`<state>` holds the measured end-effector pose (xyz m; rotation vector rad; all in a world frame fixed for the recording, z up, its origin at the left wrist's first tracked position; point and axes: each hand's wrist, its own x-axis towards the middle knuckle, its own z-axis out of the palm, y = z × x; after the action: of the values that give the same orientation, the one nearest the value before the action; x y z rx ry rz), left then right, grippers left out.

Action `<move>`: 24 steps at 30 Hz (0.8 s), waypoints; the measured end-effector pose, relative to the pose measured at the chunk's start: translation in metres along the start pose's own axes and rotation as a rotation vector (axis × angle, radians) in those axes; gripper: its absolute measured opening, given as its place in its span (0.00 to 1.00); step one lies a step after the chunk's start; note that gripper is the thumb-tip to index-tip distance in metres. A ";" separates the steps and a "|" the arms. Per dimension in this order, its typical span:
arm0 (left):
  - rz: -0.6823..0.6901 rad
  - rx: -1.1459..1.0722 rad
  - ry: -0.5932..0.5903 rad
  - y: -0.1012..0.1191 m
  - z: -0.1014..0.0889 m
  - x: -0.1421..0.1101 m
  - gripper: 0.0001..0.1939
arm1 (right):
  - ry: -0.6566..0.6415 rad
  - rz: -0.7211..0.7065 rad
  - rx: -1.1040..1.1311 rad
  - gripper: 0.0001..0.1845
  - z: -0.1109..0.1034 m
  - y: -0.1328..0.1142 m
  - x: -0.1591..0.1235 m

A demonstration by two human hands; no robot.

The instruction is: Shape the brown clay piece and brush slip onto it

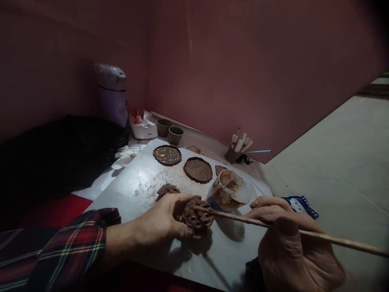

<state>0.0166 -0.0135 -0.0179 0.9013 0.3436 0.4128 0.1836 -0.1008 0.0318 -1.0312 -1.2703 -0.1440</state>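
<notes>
My left hand (165,217) is wrapped round a lump of brown clay (197,219) whose surface is pitted with several holes. Between the thumb and fingers of my right hand (291,243) lies a long thin wooden stick (334,238), slanting to the left. Its tip touches the pitted face of the clay. Just behind the held clay stands a clear glass (229,190), smeared brown inside. A rough heap of brown clay (167,190) sits on the white sheet behind my left hand.
Two flat clay discs, one yellow-dotted (167,155) and one plain (198,169), lie on the white sheet (121,190). Farther back are two cups (175,136), a tissue pack (144,127) and a tool holder (232,154). A pink wall (243,73) rises behind.
</notes>
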 end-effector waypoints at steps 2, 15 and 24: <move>-0.002 0.011 -0.004 0.001 0.000 0.000 0.25 | -0.040 0.001 -0.008 0.09 -0.001 -0.002 0.000; 0.004 0.102 0.046 0.002 0.002 0.001 0.18 | -0.315 -0.009 -0.051 0.05 -0.012 -0.006 -0.011; 0.003 0.043 0.027 0.000 0.002 0.001 0.22 | -0.176 0.009 -0.029 0.09 0.001 -0.003 -0.008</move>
<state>0.0184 -0.0142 -0.0166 0.9384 0.3773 0.4216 0.1786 -0.1055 0.0263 -1.0933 -1.4256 -0.0660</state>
